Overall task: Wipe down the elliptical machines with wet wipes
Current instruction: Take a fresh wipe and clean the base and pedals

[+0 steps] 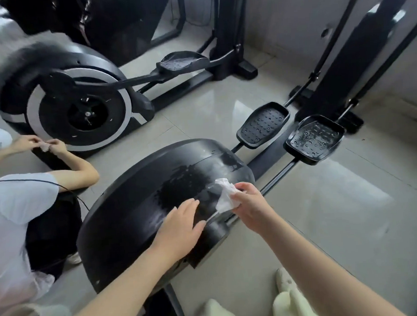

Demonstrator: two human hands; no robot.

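Right hand (249, 200): fingers curled round a white wet wipe (225, 195), pressed to the near elliptical's black flywheel cover (137, 202).
Left hand (182, 225): flat, fingers straight, resting on the cover.
Cover: damp streaks beside the wipe.

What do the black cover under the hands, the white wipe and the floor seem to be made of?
The cover looks like moulded hard plastic, matt black: a seam line crosses it and wet streaks darken it. The wipe seems thin non-woven cloth or paper: white, crumpled, slightly translucent. The floor looks like glazed tile: glossy, with joint lines and light reflections.
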